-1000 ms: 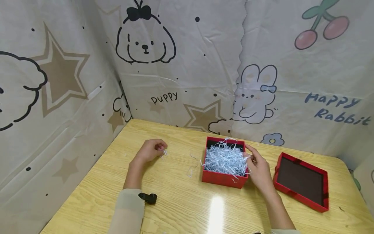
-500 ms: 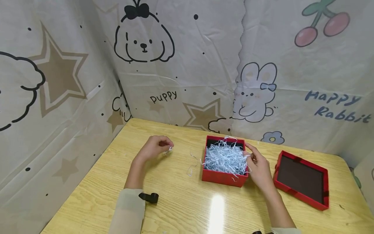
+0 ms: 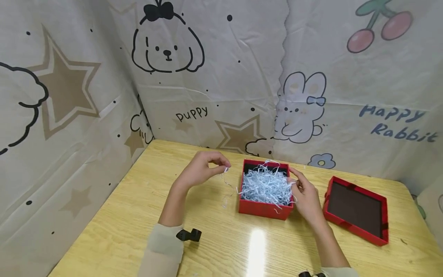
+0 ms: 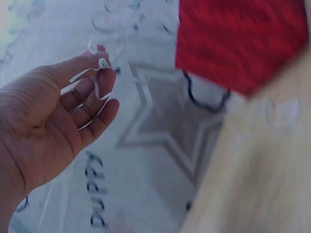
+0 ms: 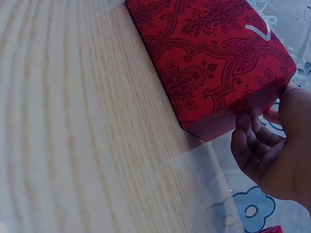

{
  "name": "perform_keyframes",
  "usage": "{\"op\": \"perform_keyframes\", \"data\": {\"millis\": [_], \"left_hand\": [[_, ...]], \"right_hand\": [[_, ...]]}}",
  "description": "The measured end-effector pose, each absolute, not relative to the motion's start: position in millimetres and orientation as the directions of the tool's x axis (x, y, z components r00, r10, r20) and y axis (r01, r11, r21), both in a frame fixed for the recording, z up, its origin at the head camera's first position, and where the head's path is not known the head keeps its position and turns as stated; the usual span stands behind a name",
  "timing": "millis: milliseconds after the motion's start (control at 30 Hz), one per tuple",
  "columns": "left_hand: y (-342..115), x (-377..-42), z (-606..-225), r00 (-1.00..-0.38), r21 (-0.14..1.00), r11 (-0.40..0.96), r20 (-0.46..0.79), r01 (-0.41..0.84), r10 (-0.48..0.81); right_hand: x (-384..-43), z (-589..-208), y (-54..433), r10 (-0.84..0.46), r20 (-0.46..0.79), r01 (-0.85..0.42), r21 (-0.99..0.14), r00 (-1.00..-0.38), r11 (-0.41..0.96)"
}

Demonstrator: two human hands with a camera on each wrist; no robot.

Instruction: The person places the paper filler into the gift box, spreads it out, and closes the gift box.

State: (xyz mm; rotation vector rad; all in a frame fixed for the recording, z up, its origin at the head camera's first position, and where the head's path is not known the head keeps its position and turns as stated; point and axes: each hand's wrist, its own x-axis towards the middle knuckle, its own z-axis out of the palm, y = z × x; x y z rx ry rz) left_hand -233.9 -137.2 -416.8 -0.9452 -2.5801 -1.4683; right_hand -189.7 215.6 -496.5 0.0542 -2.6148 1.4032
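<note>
An open red box (image 3: 262, 209) holds a heap of pale blue-white shredded paper (image 3: 266, 185), with some strands hanging over its rim. To the left of the box, my left hand (image 3: 205, 169) is raised above the table. Between thumb and fingertips it pinches a few thin paper strands (image 4: 103, 64). My right hand (image 3: 306, 198) grips the box's right wall, its thumb at the rim and the other fingers curled against the outer side. In the right wrist view the box's side (image 5: 209, 58) shows a dark floral pattern.
A red lid (image 3: 358, 209) with a dark inside lies upturned on the wooden table (image 3: 221, 246), right of the box. Loose paper strands (image 3: 225, 202) lie left of the box. Printed cloth (image 3: 214, 84) hangs behind the table and along its left side.
My left hand has moved right and away from me, towards the box, carrying the pinched paper strands. The right hand, box and lid have stayed in place.
</note>
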Motion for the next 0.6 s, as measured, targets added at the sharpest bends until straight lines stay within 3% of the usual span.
{"op": "perform_keyframes", "data": {"millis": [267, 600], "left_hand": [[-89, -224, -391, -0.711, 0.716, 0.268, 0.434, 0.645, 0.553], [-48, -233, -407, -0.7, 0.735, 0.271, 0.367, 0.622, 0.613]], "right_hand": [[-191, -496, 214, 0.057, 0.168, -0.107, -0.82, -0.984, 0.562], [-190, -494, 213, 0.064, 0.145, -0.086, -0.829, -0.987, 0.553]]}}
